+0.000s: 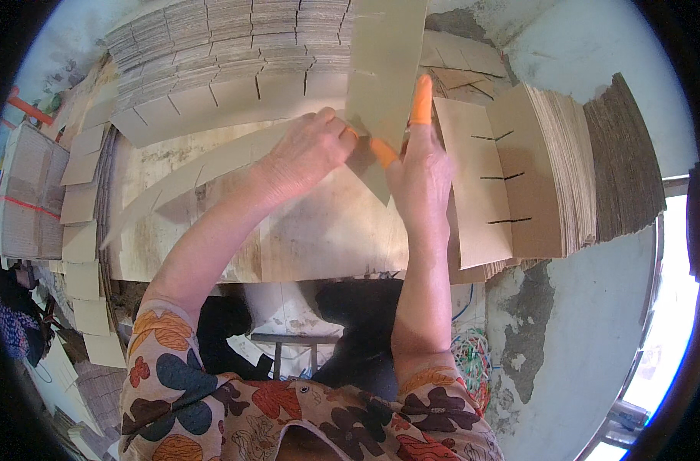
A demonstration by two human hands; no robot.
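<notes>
My left hand (pixel 315 142) is closed with its fingers pinched at the end of a long slotted cardboard strip (pixel 204 170), which slants down to the left. An orange band shows on one of its fingers. My right hand (pixel 423 169) wears orange covers on thumb and index finger. It grips a wide cardboard strip (pixel 384 65) that rises away from me, the index finger stretched along its right edge. The two strips meet between my hands, where the fingertips partly hide them. Whether their slots engage I cannot tell.
Tall stacks of slotted cardboard (pixel 234 58) stand along the table's far side. More slotted pieces (pixel 538 169) lean in a row on the right. Cardboard pieces (pixel 81 203) and a strapped white box (pixel 31 192) are at left. Below the wooden table (pixel 327 246) is a stool (pixel 296 338).
</notes>
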